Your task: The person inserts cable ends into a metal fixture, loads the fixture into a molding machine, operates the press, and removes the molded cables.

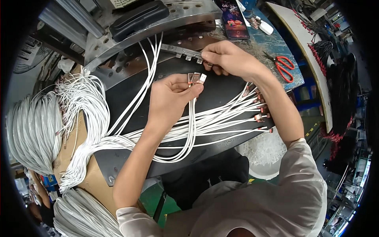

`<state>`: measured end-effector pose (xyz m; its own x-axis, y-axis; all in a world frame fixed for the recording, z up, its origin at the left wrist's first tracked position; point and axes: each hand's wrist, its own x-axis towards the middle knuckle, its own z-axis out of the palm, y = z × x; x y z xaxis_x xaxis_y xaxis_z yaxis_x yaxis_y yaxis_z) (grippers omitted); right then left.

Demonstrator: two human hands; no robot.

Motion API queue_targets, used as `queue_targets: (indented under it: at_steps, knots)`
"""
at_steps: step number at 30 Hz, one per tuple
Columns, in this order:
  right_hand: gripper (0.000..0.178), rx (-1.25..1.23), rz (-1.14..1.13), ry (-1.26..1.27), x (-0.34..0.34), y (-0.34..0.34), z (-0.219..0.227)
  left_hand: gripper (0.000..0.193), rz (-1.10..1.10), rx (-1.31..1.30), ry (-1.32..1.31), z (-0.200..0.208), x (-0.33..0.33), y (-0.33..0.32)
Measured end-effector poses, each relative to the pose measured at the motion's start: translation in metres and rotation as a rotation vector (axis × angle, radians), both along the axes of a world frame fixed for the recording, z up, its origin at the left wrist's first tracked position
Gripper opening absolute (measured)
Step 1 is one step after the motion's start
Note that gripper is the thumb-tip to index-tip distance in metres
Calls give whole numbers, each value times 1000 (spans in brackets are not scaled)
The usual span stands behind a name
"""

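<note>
My left hand [169, 96] is closed around a small bunch of metal USB plugs [196, 78] with copper-coloured parts. Their white cables [192, 118] hang below it in a loop over the black work surface. My right hand [221, 59] is pinched at the right end of a narrow metal bar [181, 50]. Several small metal tabs stick out along the bar's near edge. What the right fingertips grip is partly hidden. More white cables [213, 124] lie across the surface, their plug ends [260, 117] fanned out on the right, below my right forearm.
A metal machine plate [189, 15] with a black handle [139, 21] stands at the back. Red-handled scissors [284, 69] and a phone [233, 21] lie on the blue bench. Coiled cable bundles [33, 130] sit at left; a white tub [263, 158] of clear scraps stands below.
</note>
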<state>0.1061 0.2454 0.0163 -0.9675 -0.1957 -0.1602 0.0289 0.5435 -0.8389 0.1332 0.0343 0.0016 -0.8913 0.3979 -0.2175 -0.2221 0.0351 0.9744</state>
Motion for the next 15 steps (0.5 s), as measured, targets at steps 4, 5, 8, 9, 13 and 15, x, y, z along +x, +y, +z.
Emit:
queue_targets:
  at_steps: [4, 5, 8, 9, 13, 15]
  knots:
    - [28, -368, -17, -169, 12, -4, -6, 23, 14, -54, -3, 5, 2, 4]
    - [28, -438, -10, -183, 14, -4, -7, 23, 22, -71, -11, 6, 2, 4]
    - [28, -465, 14, -193, 16, -4, -10, 22, 44, -57, -11, 6, 3, 5]
    - [28, -476, 27, -194, 17, -4, -9, 21, 55, -24, 2, 5, 3, 5]
    - [29, -404, 48, -185, 31, -13, 1, 20, 58, 4, 24, 4, 4, 3]
    - [29, -411, 27, -164, 30, -11, 1, 20, 55, 1, 28, 4, 4, 1]
